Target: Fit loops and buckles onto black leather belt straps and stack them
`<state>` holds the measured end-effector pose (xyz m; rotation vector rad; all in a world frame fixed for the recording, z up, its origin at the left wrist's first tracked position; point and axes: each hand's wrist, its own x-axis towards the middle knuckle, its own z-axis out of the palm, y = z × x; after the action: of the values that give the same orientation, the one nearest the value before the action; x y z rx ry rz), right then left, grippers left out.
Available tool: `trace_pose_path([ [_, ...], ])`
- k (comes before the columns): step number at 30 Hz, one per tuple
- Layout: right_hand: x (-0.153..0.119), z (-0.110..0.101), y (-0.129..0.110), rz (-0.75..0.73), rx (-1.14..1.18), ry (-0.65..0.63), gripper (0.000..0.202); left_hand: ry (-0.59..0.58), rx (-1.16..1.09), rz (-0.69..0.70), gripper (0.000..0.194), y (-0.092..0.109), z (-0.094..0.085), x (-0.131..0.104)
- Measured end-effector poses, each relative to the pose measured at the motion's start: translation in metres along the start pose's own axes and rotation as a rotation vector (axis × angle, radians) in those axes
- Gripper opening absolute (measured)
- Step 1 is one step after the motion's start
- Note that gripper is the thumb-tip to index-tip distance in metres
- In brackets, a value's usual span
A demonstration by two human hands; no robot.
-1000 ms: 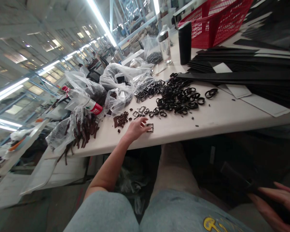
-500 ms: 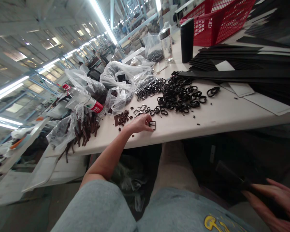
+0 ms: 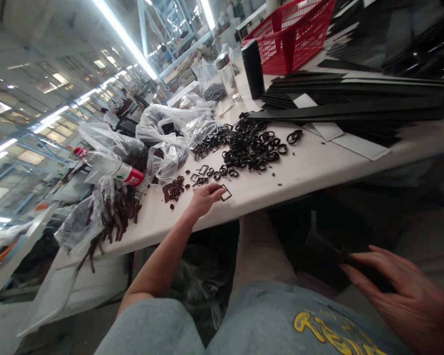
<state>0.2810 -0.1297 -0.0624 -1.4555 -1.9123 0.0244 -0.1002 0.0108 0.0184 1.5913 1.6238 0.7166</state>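
My left hand [image 3: 203,198] reaches onto the white table [image 3: 311,167] and pinches a square metal buckle [image 3: 226,193] at its fingertips, lifted a little off the surface. More buckles [image 3: 199,176] lie just beyond it, beside a heap of black rings [image 3: 253,143] and a small pile of brown pieces [image 3: 175,187]. My right hand [image 3: 399,291] is low over my lap, fingers curled on the end of a black strap [image 3: 329,251].
Clear plastic bags [image 3: 170,133] of parts crowd the table's left. Long black strips [image 3: 355,106] are stacked at the right, with a red basket [image 3: 292,32], a black flask [image 3: 253,69] and a clear bottle [image 3: 227,74] behind. A bag of brown straps [image 3: 107,212] hangs over the near edge.
My left hand closed its fingers on the buckle and tipped it up off the table. My right hand, with the black strap, has come up and further into view.
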Motion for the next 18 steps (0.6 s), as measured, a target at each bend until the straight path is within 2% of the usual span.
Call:
trace_pose_path([
  [3,0.015,-0.007,-0.009,-0.133,0.020,0.034,0.014,-0.054,-0.016,0.067,0.032,0.019,0.012,-0.007],
  [8,0.022,-0.006,-0.015,-0.061,0.113,0.094,0.012,-0.331,-0.193,0.079,0.035,0.063,0.047,-0.026],
  [14,0.018,-0.002,-0.015,0.017,0.235,0.043,0.010,-0.695,-0.238,0.141,0.031,0.107,0.095,-0.045],
  [16,0.017,-0.003,-0.014,0.014,0.274,0.036,0.008,-0.746,-0.177,0.216,0.027,0.116,0.105,-0.046],
  [18,0.016,-0.006,-0.014,0.009,0.310,0.048,0.007,-0.721,-0.051,0.324,0.023,0.124,0.109,-0.045],
])
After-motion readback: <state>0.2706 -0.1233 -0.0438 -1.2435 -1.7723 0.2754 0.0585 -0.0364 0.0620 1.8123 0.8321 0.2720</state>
